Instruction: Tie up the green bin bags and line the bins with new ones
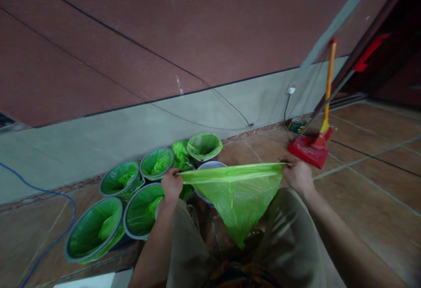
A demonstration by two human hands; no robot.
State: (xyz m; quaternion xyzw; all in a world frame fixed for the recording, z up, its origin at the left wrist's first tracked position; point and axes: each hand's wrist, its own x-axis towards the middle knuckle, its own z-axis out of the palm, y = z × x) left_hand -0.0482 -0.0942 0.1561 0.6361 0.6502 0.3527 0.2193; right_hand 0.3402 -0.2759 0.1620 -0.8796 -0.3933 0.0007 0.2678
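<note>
A green plastic garbage bag (238, 196) is stretched wide between my two hands, its top edge taut and its lower end hanging to a point between my knees. My left hand (172, 185) is closed on one end of that edge, beside the lined bins. On the other end, my right hand (298, 176) is closed too. Behind the bag, a bin with a pale rim (212, 164) is partly hidden. Several bins with green liners stand to the left, among them a large near one (94, 228) and a smaller one by the wall (204, 146).
A red dustpan (308, 152) and a broom with a yellow-orange handle (330, 81) stand at the right near a black cable. A blue hose (73, 211) curves over the tiled floor at left. A white object (88, 281) lies at the bottom left. The wall (82, 134) runs behind the bins.
</note>
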